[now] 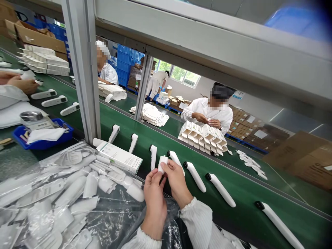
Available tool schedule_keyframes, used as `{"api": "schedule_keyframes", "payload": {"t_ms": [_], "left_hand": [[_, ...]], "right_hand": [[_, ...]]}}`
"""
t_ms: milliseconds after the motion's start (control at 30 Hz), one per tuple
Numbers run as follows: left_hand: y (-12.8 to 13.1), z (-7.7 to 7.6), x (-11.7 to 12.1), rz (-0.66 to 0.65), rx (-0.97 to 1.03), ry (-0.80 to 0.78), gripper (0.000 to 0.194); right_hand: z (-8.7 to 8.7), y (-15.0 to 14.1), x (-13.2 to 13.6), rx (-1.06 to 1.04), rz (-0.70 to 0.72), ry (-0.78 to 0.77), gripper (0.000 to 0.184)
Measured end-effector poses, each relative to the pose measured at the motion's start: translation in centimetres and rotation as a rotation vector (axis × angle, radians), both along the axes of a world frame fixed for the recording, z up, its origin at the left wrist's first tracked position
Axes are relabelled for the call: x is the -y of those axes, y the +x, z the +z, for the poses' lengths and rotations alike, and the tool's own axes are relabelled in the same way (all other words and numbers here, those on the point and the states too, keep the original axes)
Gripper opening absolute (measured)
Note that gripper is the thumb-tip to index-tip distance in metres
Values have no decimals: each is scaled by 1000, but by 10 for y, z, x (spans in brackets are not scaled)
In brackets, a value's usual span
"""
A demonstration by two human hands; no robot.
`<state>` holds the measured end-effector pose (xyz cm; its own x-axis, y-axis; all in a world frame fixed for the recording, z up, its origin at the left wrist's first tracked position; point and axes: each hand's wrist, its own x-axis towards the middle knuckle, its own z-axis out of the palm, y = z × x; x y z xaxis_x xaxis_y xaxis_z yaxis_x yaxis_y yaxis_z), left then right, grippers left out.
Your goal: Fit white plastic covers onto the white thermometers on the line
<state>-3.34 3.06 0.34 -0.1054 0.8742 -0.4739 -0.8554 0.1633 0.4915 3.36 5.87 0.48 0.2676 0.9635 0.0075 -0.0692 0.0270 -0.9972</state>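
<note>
A small white plastic cover (pixel 163 164) is pinched between the fingers of both hands, over the near edge of the green conveyor belt. My left hand (pixel 155 199) is closed on it from below left, and my right hand (pixel 176 179) grips it with thumb and fingers from the right. Just beyond my hands, white handheld thermometers with black tips, one of them a thermometer (pixel 195 177), lie spaced along the belt. To the left, many loose white plastic covers (pixel 71 195) are heaped on clear plastic bags.
A printed white carton (pixel 119 155) lies left of my hands beside a metal post (pixel 83 69). A blue tray (pixel 43 136) holds small items. Opposite, a co-worker (pixel 207 110) sits behind stacked open boxes (pixel 203 136). A shelf beam (pixel 207 34) crosses overhead.
</note>
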Motion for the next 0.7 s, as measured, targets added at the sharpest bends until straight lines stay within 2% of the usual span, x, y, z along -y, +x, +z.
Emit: {"api": "schedule_keyframes", "payload": {"t_ms": [67, 133, 267, 367, 500, 700], "left_hand": [[-1, -3, -1, 69, -44, -9, 14], [-3, -6, -2, 148, -83, -13, 15], [-6, -11, -5, 228, -135, -19, 19], [-6, -11, -5, 218, -158, -12, 18], [-5, -4, -1, 100, -171, 49, 17], [-2, 9, 8, -214, -130, 200, 15]], "right_hand": [[-6, 0, -10, 21, -9, -21, 35], [-13, 1, -18, 153, 22, -64, 35], [-26, -2, -25, 728, 25, -87, 28], [-31, -4, -28, 1064, -28, -144, 43], [-30, 3, -34, 1304, -42, -265, 49], [-28, 20, -43, 1336, 6, -291, 46]]}}
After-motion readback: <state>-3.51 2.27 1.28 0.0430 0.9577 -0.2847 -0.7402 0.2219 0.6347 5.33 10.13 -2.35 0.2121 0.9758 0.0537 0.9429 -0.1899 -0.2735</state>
